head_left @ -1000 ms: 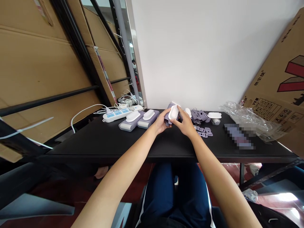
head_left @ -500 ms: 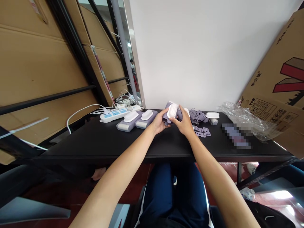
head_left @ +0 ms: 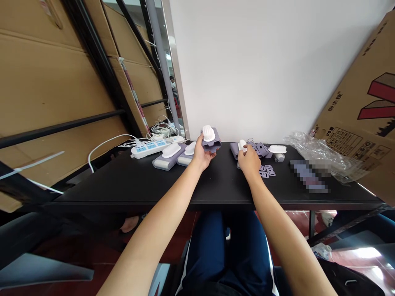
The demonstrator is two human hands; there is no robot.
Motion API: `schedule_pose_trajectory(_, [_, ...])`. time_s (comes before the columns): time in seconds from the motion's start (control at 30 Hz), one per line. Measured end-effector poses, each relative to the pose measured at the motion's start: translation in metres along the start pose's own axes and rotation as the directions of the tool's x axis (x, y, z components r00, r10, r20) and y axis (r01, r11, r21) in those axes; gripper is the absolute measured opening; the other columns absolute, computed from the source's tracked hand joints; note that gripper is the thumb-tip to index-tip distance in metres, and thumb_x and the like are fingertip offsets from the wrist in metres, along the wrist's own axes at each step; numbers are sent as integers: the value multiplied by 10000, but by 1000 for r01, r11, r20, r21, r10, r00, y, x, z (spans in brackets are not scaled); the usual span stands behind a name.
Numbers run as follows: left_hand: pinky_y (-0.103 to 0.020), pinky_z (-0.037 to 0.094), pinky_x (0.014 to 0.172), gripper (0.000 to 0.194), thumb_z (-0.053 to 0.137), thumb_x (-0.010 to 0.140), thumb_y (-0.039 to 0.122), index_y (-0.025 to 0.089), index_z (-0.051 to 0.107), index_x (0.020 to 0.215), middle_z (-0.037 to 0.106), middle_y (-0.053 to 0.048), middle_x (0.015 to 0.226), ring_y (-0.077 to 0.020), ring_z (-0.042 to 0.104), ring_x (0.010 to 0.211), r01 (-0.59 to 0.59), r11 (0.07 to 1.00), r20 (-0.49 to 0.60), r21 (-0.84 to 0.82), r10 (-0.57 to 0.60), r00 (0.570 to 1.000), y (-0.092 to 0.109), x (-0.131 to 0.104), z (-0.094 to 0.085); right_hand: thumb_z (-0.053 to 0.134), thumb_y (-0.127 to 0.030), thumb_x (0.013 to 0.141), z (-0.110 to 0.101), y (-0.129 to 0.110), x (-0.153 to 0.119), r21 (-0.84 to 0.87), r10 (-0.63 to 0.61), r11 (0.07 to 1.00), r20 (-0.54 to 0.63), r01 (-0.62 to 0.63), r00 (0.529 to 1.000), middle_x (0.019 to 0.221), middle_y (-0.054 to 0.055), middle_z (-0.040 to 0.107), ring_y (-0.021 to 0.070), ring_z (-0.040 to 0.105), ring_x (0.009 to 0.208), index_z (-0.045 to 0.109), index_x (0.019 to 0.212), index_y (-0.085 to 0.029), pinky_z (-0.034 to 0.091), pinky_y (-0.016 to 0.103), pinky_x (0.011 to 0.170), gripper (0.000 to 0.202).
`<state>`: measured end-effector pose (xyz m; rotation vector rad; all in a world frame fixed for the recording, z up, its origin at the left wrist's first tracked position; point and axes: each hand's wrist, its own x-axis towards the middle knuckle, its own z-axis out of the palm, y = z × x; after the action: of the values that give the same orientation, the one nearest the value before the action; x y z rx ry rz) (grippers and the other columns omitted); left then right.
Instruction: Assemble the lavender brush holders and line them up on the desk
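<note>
The left hand [head_left: 202, 159] grips a purple case [head_left: 213, 144], the right hand [head_left: 250, 161] is at a white pad [head_left: 242, 144], grip unclear; this handling step seems to need steadiness next.

The left hand [head_left: 203, 159] holds a purple case [head_left: 214, 142]; the right hand [head_left: 250, 161] is at a second case [head_left: 234, 151] near the desk's [head_left: 123, 185] back edge.

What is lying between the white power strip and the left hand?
In the head view, a purple case with a white top lies next to the power strip, then a second such case, partly hidden by the left hand.
</note>
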<state>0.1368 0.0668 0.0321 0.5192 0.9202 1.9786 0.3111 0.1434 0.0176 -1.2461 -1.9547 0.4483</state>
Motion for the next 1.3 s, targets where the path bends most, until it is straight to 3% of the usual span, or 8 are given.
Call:
schedule_pose_trajectory(0.13, [-228,412,471,496,531,911,610,172,674,1095,753,-81,844,-163,672,607,7,1000,-64,0,-7,998,-4,3,-1,488,-296,912,9,0,-2,111,-102,989,60,95,993,1170,148,667,312,624,1126,621,1262,-195,471,462,987,387])
schedule_pose_trajectory(0.3, [-233,408,466,463,511,931,579,170,670,1079,735,-72,806,-163,662,584,-5,1000,-73,-6,4,997,-5,5,-2,473,-345,902,8,-2,0,364,-142,925,70,107,987,1047,71,689,229,647,938,644,1187,-219,494,381,902,356])
schedule_pose_trajectory(0.53, [-220,466,513,362,519,961,501,178,640,1069,706,-45,759,-151,667,594,0,994,-33,-109,-3,999,-3,2,2,454,-305,888,6,-2,1,338,-113,937,47,90,993,1039,74,713,240,655,923,659,1157,-217,484,378,858,349])
schedule_pose_trajectory(0.7, [-191,467,519,399,476,985,528,165,632,1040,689,-41,727,-120,638,568,14,982,-105,-188,-34,994,2,3,-1,455,-299,896,9,-1,1,331,-124,939,65,96,990,1033,70,712,246,652,946,659,1148,-221,482,376,859,334])
schedule_pose_trajectory(0.87, [-199,427,486,431,488,953,583,180,637,991,667,-30,695,-124,618,542,19,988,-98,-151,-34,995,3,5,-5,434,-245,908,4,1,3,188,-99,977,2,96,995,1126,95,693,276,616,1082,668,1162,-231,443,431,969,345])
schedule_pose_trajectory(1.07, [-233,438,509,439,474,947,618,230,624,1085,691,-21,779,-159,671,617,-92,980,-177,-174,60,982,1,8,-5,450,-195,887,-11,11,11,-2,68,998,-196,-70,978,1284,146,607,335,525,1215,674,1209,-240,375,528,1027,394])
schedule_pose_trajectory(1.17, [-235,464,547,424,461,957,598,239,628,1109,711,-32,843,-179,717,720,-131,975,-196,-179,95,976,3,8,-6,523,-210,875,-11,17,13,-102,69,991,-167,-87,984,1329,177,577,364,502,1253,667,1262,-211,360,546,1036,413])
schedule_pose_trajectory(1.3, [-226,439,513,375,486,958,552,228,640,1066,688,-17,771,-160,674,623,-103,983,-221,-151,68,973,2,9,-5,557,-196,869,-6,23,13,-217,86,970,-94,-105,992,1361,216,552,395,494,1275,662,1290,-168,357,562,1026,435])
